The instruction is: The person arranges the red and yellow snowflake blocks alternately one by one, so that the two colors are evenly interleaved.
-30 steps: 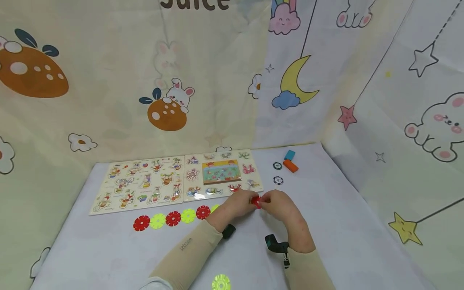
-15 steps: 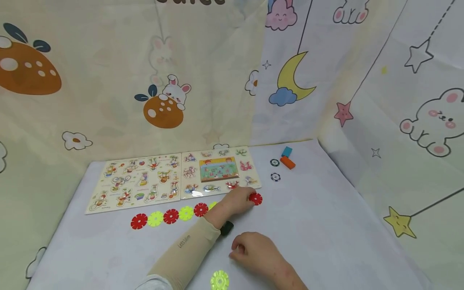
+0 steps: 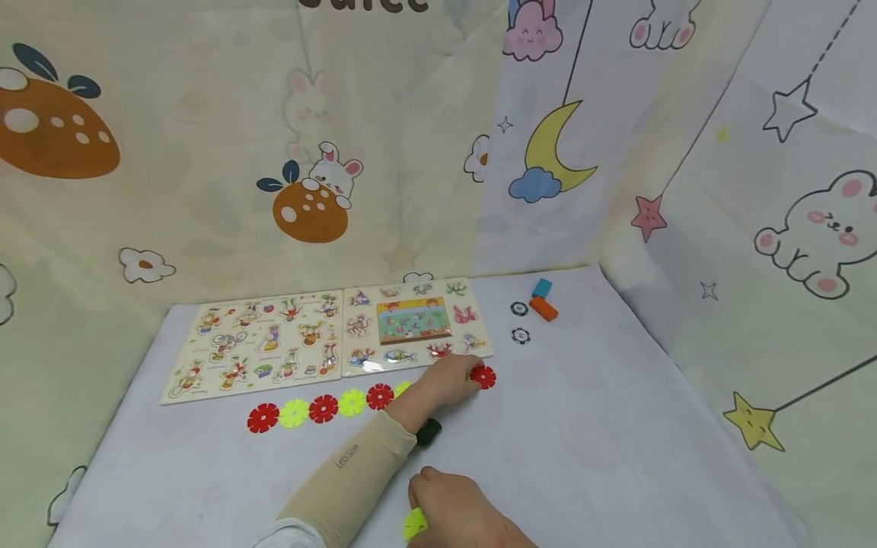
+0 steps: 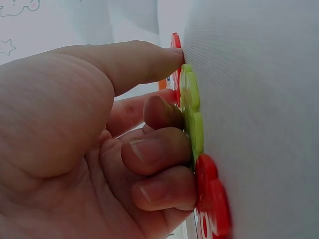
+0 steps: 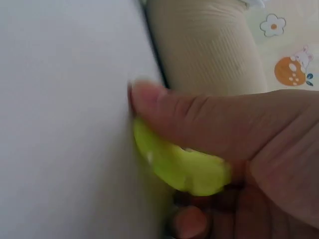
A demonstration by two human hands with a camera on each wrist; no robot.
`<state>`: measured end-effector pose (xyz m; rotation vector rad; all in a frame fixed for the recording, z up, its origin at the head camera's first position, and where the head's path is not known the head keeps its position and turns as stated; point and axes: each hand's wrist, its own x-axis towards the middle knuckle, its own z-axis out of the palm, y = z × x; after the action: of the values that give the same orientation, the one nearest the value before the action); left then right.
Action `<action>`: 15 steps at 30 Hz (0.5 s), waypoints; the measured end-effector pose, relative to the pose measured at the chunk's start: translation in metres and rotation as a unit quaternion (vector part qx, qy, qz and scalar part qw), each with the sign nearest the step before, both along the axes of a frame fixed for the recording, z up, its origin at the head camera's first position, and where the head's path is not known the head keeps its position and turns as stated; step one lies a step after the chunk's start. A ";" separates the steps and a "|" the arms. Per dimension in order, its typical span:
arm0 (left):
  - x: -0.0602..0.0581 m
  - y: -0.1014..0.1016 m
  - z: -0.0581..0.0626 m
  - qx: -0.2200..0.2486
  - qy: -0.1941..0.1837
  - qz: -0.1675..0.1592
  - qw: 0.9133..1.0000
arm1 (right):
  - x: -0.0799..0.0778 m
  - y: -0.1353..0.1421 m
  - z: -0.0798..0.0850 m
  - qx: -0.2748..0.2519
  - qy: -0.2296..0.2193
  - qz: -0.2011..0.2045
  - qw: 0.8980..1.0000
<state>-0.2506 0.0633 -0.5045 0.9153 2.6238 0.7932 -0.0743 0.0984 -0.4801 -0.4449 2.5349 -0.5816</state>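
Note:
My left hand (image 3: 448, 378) rests at the right end of a row of slotted plastic snowflake discs. Its thumb and forefinger hold the red disc (image 3: 486, 377) against the table, and its other curled fingers touch a yellow-green disc (image 4: 192, 97) beside it, as the left wrist view shows. Down at the front of the table my right hand (image 3: 459, 510) pinches another yellow-green disc (image 5: 194, 172) between thumb and fingers; it is tilted and blurred in the right wrist view. Part of the row is hidden behind the left hand and forearm.
Leftward the row carries on, red and yellow-green by turns, to a red disc (image 3: 263, 418). Behind it lie two picture puzzle boards (image 3: 260, 380). At the back right are two round chips (image 3: 521, 335), an orange block (image 3: 544, 308) and a blue block (image 3: 542, 288).
My right hand has left the red disc, come down toward the front and taken hold of the yellow-green disc there. The left hand stays at the row's end.

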 end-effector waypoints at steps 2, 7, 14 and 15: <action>-0.001 0.000 -0.001 -0.003 0.000 -0.001 1.000 | -0.006 0.007 0.006 -0.006 -0.001 0.005 1.000; -0.004 0.001 -0.006 -0.008 0.004 -0.003 1.000 | -0.036 0.041 0.040 -0.063 0.017 -0.003 0.998; -0.006 0.001 -0.009 0.011 0.023 -0.020 0.999 | -0.077 0.103 0.087 -0.153 0.055 -0.120 0.979; -0.006 0.002 -0.009 0.012 0.026 -0.022 0.999 | -0.082 0.111 0.089 -0.151 0.061 -0.142 0.976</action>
<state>-0.2570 0.0649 -0.5135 1.0103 2.6339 0.8008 -0.1559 0.2093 -0.3911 -0.2274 2.6550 -1.0872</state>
